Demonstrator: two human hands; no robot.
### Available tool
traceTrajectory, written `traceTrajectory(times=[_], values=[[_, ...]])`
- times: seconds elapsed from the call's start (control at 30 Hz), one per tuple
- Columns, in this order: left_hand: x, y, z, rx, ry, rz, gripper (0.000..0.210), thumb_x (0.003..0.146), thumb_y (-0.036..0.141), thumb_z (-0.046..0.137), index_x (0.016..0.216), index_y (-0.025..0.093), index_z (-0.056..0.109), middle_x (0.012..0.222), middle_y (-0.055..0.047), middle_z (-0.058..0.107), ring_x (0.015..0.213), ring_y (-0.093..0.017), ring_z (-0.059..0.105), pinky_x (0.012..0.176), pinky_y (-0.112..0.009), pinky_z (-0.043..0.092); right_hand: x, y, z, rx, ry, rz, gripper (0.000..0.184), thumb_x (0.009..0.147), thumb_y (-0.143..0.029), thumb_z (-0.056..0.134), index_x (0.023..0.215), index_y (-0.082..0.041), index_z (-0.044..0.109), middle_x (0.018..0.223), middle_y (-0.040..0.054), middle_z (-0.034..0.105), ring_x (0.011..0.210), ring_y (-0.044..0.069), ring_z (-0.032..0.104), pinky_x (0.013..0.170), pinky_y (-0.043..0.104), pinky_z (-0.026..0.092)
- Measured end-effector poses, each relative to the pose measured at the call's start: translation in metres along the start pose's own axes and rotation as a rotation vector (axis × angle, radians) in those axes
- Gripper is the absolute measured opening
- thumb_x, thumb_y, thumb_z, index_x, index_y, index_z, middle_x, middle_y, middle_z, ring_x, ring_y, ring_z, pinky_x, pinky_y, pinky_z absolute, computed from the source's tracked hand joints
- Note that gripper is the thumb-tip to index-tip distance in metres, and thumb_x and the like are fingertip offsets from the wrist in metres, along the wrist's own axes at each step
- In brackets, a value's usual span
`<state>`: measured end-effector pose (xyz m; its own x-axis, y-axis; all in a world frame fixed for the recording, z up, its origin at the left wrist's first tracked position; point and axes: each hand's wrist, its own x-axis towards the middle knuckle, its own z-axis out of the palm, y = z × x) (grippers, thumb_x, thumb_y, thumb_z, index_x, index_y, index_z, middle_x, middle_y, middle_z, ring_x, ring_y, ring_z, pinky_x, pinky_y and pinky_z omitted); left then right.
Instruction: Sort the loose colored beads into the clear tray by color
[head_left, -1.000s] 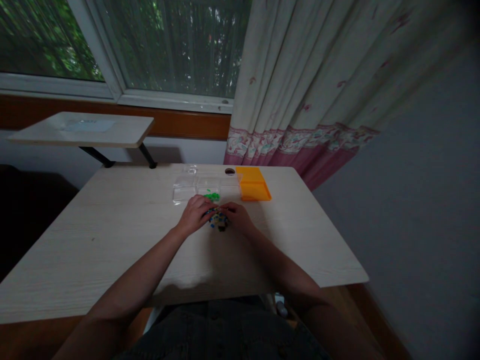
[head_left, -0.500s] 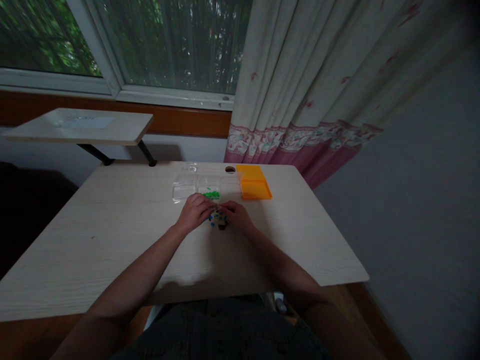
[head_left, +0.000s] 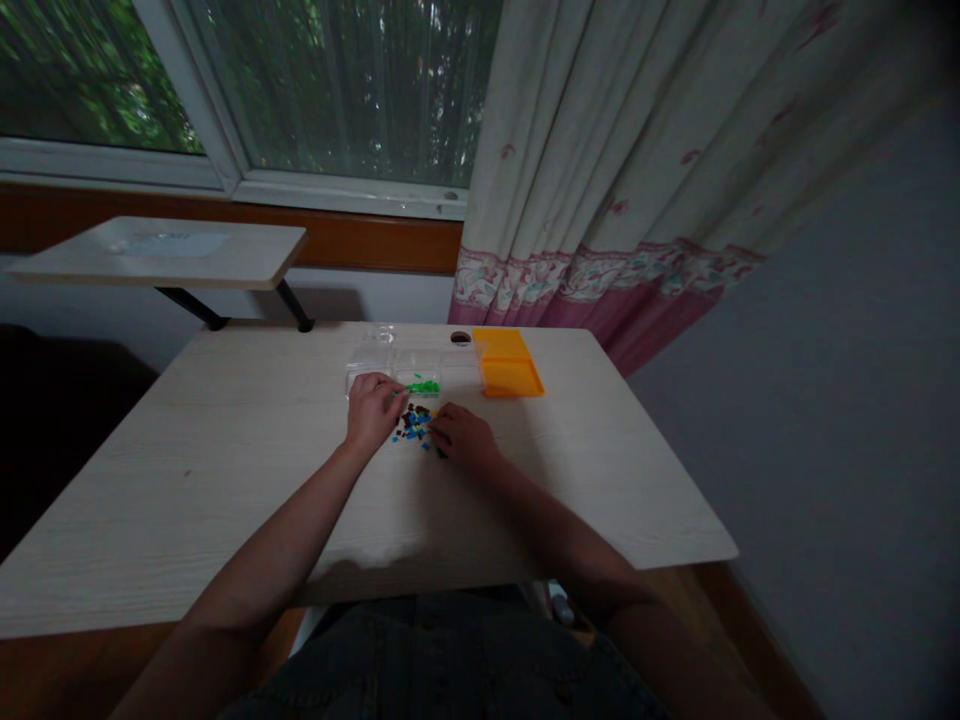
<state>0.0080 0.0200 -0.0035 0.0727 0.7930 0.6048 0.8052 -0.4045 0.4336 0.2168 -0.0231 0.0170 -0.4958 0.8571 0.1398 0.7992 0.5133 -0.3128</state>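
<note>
A loose pile of small blue, dark, yellow and white building bricks [head_left: 414, 424] lies on the table before me. My left hand [head_left: 373, 410] is at the pile's left, its bent fingertips by the near edge of a clear compartment box [head_left: 459, 373]. Small green bricks [head_left: 424, 387] lie in the box's middle compartment, close to those fingertips. On the pile's right side, my right hand [head_left: 466, 434] has its fingers curled down among the bricks. Whatever sits between the fingertips of either hand is too small to make out.
An orange open case [head_left: 512, 378] stands right of the clear box. Behind them is a round hole [head_left: 460, 339] in the table [head_left: 247, 450]. A raised shelf [head_left: 255, 245] on black legs is at the back left. Curtain and window lie beyond.
My left hand has moved left and slightly away from me, from over the pile to the box's near edge. More bricks now show. My right hand has shifted slightly.
</note>
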Motion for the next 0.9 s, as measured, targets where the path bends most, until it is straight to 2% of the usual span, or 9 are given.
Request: traceTrajectory(times=[0.17, 0.57, 0.73, 0.9], values=[[-0.0001, -0.0037, 0.0024, 0.008, -0.009, -0.016, 0.02, 0.088, 0.038, 0.06, 0.091, 0.023, 0.073, 0.096, -0.007, 0.062, 0.1, -0.026, 0.052, 0.093, -0.043, 0.042, 0.0003, -0.0018, -0.0047, -0.054, -0.046, 0.0, 0.023, 0.096, -0.03, 0.049, 0.107, -0.025, 0.068, 0.112, 0.0065, 0.06, 0.104, 0.018, 0.055, 0.088, 0.026, 0.045], [0.0001, -0.0061, 0.0039, 0.005, -0.014, -0.063, 0.021, 0.088, 0.036, 0.059, 0.093, 0.022, 0.074, 0.096, -0.008, 0.061, 0.101, -0.027, 0.05, 0.093, -0.043, 0.04, 0.0007, -0.0047, -0.0055, -0.108, -0.059, 0.0, 0.021, 0.096, -0.029, 0.048, 0.103, -0.025, 0.068, 0.109, 0.0064, 0.06, 0.101, 0.018, 0.055, 0.082, 0.025, 0.044], [0.0005, -0.0054, 0.0028, -0.002, -0.017, -0.066, 0.02, 0.088, 0.035, 0.058, 0.094, 0.023, 0.073, 0.096, -0.008, 0.061, 0.101, -0.027, 0.05, 0.093, -0.044, 0.04, 0.0011, -0.003, -0.0052, -0.061, -0.052, -0.003, 0.023, 0.097, -0.03, 0.047, 0.103, -0.023, 0.068, 0.108, 0.0062, 0.061, 0.1, 0.017, 0.057, 0.083, 0.024, 0.044], [0.0, -0.006, 0.0033, 0.011, -0.02, -0.059, 0.022, 0.089, 0.035, 0.057, 0.097, 0.023, 0.074, 0.097, -0.008, 0.061, 0.102, -0.027, 0.05, 0.094, -0.044, 0.041, 0.0013, 0.0013, -0.0006, 0.078, 0.014, 0.016, 0.02, 0.095, -0.03, 0.052, 0.103, -0.023, 0.069, 0.106, 0.0047, 0.063, 0.098, 0.015, 0.058, 0.084, 0.023, 0.043]])
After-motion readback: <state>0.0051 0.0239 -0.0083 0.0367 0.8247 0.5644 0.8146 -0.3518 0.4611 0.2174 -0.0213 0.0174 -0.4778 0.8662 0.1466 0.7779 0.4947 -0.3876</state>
